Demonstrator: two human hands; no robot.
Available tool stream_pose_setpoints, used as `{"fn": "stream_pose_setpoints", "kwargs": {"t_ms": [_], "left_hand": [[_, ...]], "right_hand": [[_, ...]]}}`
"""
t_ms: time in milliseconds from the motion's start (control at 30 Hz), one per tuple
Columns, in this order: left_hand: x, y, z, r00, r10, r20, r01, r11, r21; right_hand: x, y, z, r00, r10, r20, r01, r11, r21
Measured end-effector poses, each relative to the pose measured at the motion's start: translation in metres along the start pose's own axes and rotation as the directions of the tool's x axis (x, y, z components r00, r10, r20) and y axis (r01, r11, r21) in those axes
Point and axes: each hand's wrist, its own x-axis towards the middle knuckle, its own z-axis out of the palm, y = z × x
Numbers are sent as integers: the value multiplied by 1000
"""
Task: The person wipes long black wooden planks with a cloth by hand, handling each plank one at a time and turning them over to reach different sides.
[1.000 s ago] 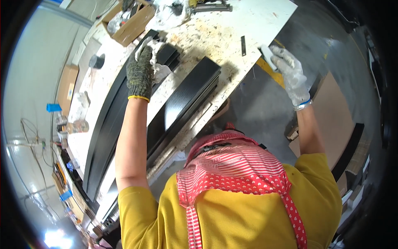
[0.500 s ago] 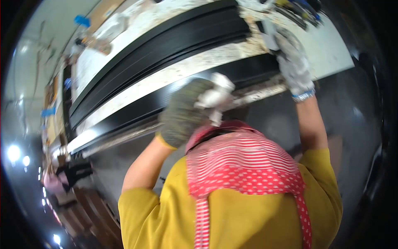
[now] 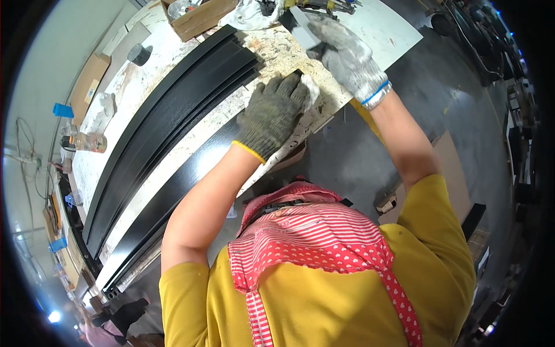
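My left hand (image 3: 273,113), in a dark grey-green knit glove with a yellow cuff, lies over the end of a long black strip (image 3: 193,165) on the table's near edge. Beneath its fingers a crumpled white cloth (image 3: 312,92) is pinned, poking out on the right. In a whitish knit glove with a blue cuff, my right hand (image 3: 348,61) grips a light grey rectangular block (image 3: 304,30) above the table's right part. The block's exact kind is unclear. Beyond the near strip lie wider black strips (image 3: 173,107), side by side.
The paint-spattered table (image 3: 277,51) holds a cardboard box (image 3: 199,20), a dark round container (image 3: 139,55), a plastic bottle (image 3: 92,142) and several tools (image 3: 326,6). Cardboard (image 3: 454,173) stands low at the right. A person in pink (image 3: 103,334) is at the far lower left.
My left hand has moved up and right along the near strip, pressing the cloth at its end. My right hand still holds the block. The view has turned, showing more floor at the right.
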Motion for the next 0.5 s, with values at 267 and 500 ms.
{"fn": "stream_pose_setpoints", "kwargs": {"t_ms": [267, 500], "left_hand": [[-37, 0, -58, 970, 132, 205, -52, 934, -354], [-28, 4, -15, 995, 76, -65, -85, 983, -165]], "right_hand": [[-23, 18, -46, 999, 48, 0, -47, 983, -179], [-2, 21, -2, 915, -366, 173, 387, 665, -639]]}}
